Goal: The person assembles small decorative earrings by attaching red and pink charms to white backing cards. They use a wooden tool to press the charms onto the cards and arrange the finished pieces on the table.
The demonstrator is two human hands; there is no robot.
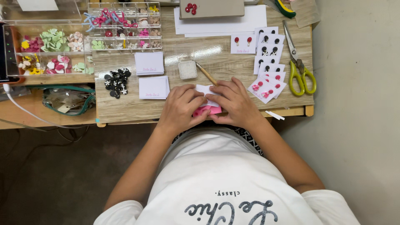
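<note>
My left hand [181, 106] and my right hand [234, 102] meet at the near edge of the wooden table [125, 106]. Together they pinch a small white card [207, 89] over a pink pad [206, 110] that shows beneath my fingers. What sits on the card is hidden by my fingers. A thin wooden stick [206, 73] lies just beyond my right hand, beside a small square dish of white grains [187, 69].
Two stacks of blank white cards [152, 75] lie left of my hands, next to a pile of black flower pieces [116, 82]. Cards with mounted earrings [268, 58] fan out to the right, beside green-handled scissors [300, 66]. Clear compartment boxes of coloured flowers [54, 52] stand at the back left.
</note>
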